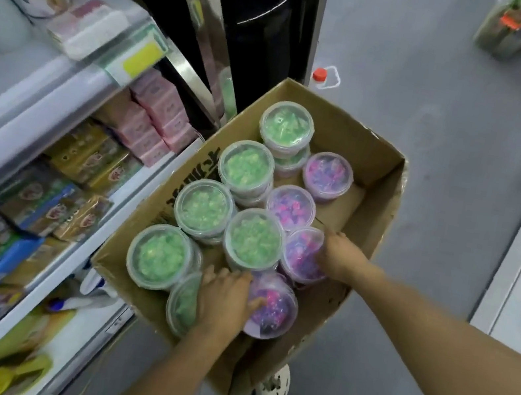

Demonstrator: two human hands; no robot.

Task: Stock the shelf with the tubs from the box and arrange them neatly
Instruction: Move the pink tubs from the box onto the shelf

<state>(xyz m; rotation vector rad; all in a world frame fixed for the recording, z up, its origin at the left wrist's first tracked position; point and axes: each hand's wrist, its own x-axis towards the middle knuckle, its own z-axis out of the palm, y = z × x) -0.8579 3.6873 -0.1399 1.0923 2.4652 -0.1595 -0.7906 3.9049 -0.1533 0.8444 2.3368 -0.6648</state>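
Observation:
An open cardboard box (370,196) stands on the floor beside the shelf. It holds several clear tubs with green contents (253,239) on its left side and several with pink-purple contents (327,174) on its right. My left hand (225,299) lies between a tilted green tub (181,305) and the nearest purple tub (274,307), fingers reaching down among the tubs and thumb on the purple lid. My right hand (339,256) reaches down around another purple tub (301,256), its fingers curled over the tub's right rim.
The shelf unit (41,270) on the left holds pink boxes (157,123), gold and blue packets (54,192) and a yellow price tag (140,59). A dark cabinet (265,24) stands behind the box. Grey floor stretches right. My foot in a white shoe (273,394) is by the box's near corner.

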